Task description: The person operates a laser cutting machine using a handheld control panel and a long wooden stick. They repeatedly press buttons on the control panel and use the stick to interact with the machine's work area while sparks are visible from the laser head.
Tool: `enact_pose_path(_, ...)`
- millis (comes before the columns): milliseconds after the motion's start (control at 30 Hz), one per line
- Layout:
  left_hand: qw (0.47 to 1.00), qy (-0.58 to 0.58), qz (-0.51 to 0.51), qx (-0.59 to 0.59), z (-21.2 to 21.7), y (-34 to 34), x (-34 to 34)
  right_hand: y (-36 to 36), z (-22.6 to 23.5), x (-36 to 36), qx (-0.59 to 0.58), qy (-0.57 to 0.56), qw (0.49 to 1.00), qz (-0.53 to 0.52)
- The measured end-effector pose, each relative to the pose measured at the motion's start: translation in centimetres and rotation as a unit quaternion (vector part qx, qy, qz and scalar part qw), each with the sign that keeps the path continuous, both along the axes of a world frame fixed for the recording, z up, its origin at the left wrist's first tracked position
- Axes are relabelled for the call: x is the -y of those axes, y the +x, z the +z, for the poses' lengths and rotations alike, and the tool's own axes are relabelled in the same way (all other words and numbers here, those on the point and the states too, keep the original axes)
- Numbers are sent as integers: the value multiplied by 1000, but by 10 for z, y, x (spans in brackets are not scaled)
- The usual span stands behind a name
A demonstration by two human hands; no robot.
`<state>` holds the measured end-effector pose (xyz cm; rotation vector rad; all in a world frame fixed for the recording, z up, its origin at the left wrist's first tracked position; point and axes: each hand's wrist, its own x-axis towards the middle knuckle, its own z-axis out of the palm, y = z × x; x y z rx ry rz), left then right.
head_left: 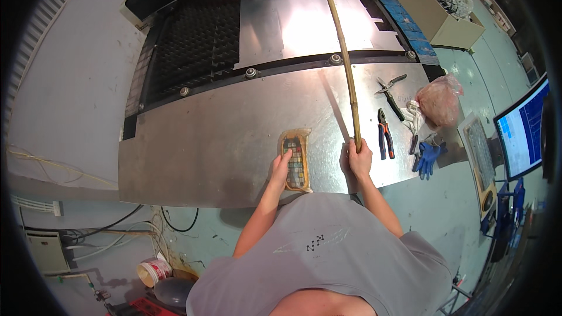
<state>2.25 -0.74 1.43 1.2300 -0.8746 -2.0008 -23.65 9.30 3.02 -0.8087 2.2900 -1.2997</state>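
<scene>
My left hand (280, 168) is closed around the left side of a handheld keypad remote (298, 164), its thumb over the buttons. The remote has a yellow-orange casing, looks wrapped in clear film, and is at the near edge of a metal table (205, 146). In my right hand (360, 161), the fingers are wrapped round the near end of a long bamboo stick (345, 58). The stick reaches away from me over the table and the machine bed behind it. To the right of that hand lie pliers with dark and red handles (384, 134).
Cutters (391, 96), white gloves (413, 118), blue gloves (429, 158) and a pinkish plastic bag (439, 102) are at the table's right end. Beyond them stand a keyboard (479, 149) and monitor (524, 129). Metal sheet (263, 29) covers part of the slatted bed (196, 44).
</scene>
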Motion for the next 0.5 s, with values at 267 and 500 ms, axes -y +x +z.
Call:
enact_pose_path(267, 1000, 5, 1, -6, 1, 0, 1, -1, -1, 0, -12, 11, 1000, 1)
enact_pose_path(500, 1000, 1, -5, -2, 4, -1, 0, -1, -1, 0, -7, 1, 1000, 3)
